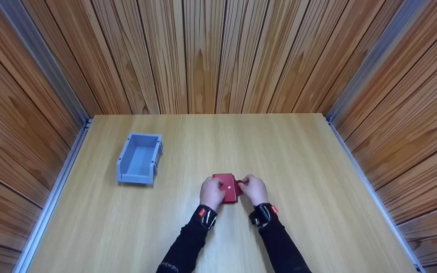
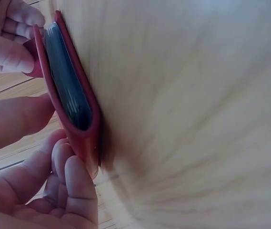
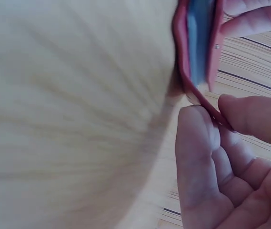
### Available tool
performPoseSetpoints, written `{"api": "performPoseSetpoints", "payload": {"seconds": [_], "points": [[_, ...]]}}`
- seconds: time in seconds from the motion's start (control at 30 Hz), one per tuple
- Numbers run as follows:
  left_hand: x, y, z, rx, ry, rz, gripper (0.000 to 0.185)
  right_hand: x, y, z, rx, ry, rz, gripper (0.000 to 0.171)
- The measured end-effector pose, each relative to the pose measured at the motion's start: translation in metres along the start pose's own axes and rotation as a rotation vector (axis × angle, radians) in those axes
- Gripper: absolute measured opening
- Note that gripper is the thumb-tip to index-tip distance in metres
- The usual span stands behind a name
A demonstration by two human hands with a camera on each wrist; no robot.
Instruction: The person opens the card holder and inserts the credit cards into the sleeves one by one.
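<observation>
A red card holder (image 1: pixel 230 195) lies on the wooden table between both hands, its cover folded over a stack of clear plastic sleeves (image 2: pixel 68 81). My left hand (image 1: pixel 211 192) holds it by the left side, thumb on the top cover and fingers curled against the folded spine (image 2: pixel 80 140). On the other side, my right hand (image 1: pixel 255 189) pinches the closing flap (image 3: pixel 203 101) between thumb and fingers. The flap sticks out to the right, away from the top cover. A small metal snap (image 3: pixel 216 46) shows on that cover.
A blue open-topped plastic bin (image 1: pixel 137 179) stands at the left of the table (image 1: pixel 298 159). Wood-panelled walls (image 1: pixel 203 57) with metal corner rails enclose the back and sides.
</observation>
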State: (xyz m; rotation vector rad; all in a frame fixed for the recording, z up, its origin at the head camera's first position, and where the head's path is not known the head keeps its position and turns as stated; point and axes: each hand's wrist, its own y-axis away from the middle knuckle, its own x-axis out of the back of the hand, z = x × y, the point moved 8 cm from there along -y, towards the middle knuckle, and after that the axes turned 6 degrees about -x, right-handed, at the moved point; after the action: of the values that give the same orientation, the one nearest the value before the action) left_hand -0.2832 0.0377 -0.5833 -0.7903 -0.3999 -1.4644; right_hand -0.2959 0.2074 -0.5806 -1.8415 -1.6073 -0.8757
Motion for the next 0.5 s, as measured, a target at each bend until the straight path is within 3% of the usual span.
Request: {"api": "performPoseSetpoints", "payload": {"seconds": [0.5], "points": [[-0.001,-0.003,-0.002,-0.004,0.001,-0.021,0.019,-0.002,0.003,-0.029,0.082,0.030,0.017,0.012]]}}
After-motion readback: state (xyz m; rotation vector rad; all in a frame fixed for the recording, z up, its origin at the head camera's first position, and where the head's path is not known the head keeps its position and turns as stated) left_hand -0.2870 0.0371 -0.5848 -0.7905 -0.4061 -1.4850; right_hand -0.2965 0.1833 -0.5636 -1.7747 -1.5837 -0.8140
